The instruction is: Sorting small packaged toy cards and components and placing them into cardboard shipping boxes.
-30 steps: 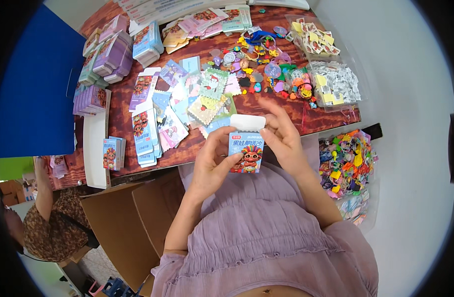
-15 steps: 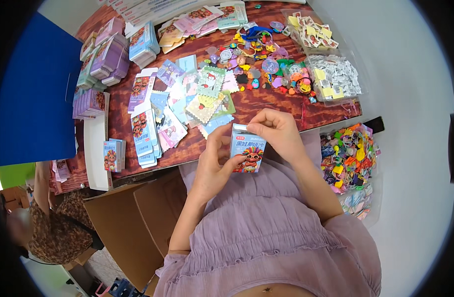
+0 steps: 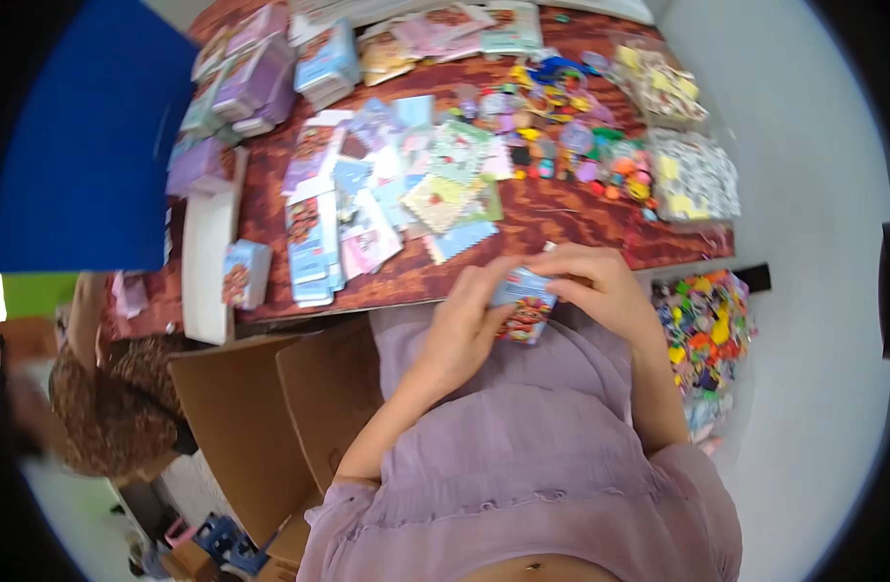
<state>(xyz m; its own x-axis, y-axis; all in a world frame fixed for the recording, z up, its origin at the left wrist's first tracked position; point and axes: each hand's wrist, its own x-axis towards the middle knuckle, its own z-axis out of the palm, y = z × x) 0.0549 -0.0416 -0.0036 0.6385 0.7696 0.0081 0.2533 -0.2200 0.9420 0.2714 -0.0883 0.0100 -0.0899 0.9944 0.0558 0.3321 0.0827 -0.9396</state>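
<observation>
A small light-blue box (image 3: 523,306) with a red cartoon picture sits between both hands, just past the near edge of the dark wood table (image 3: 571,218). My left hand (image 3: 461,325) grips its left side. My right hand (image 3: 600,289) covers its top and right side, fingers curled over the top flap. The box is tilted toward my lap, its upper part hidden under my fingers.
Flat card packs (image 3: 319,242), small boxes (image 3: 243,274) and several colourful small toys (image 3: 581,145) cover the table. A clear bag of bright toys (image 3: 707,335) lies at my right. An open cardboard box (image 3: 261,417) stands at my left, beside another person (image 3: 115,388).
The box's white top flap, open a second ago, is now down under my right fingers. Both hands have brought the box nearer to my body.
</observation>
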